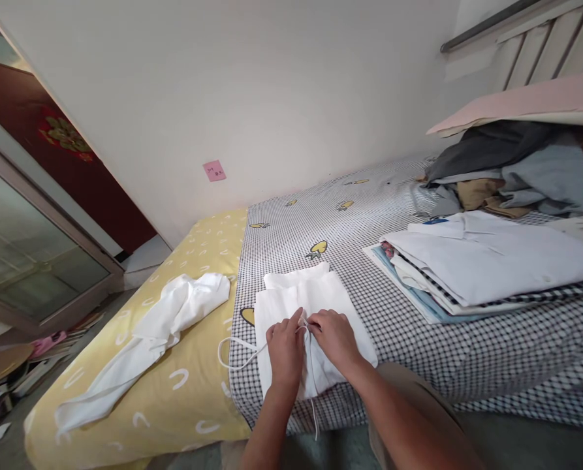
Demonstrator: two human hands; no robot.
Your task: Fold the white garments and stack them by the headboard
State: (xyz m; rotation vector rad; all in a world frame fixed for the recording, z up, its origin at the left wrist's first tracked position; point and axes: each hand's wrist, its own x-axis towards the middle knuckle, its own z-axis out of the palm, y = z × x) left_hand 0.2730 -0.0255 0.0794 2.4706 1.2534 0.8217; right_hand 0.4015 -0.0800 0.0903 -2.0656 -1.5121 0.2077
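Note:
A folded white garment [301, 300] lies on the checked bed sheet [389, 215] near the front edge. Both my hands rest on its lower part. My left hand [284, 349] pinches a thin white string [237, 356] that loops off to the left. My right hand [334, 338] pinches the same string at the middle of the garment, fingertips touching those of the left. A loose end of the string hangs down over the bed's edge.
A crumpled white cloth [158, 333] lies on the yellow sheet [198, 248] to the left. A stack of folded clothes [477, 267] sits at right, with a heap of unfolded clothes [511, 170] behind it. A glass door [21, 248] stands at far left.

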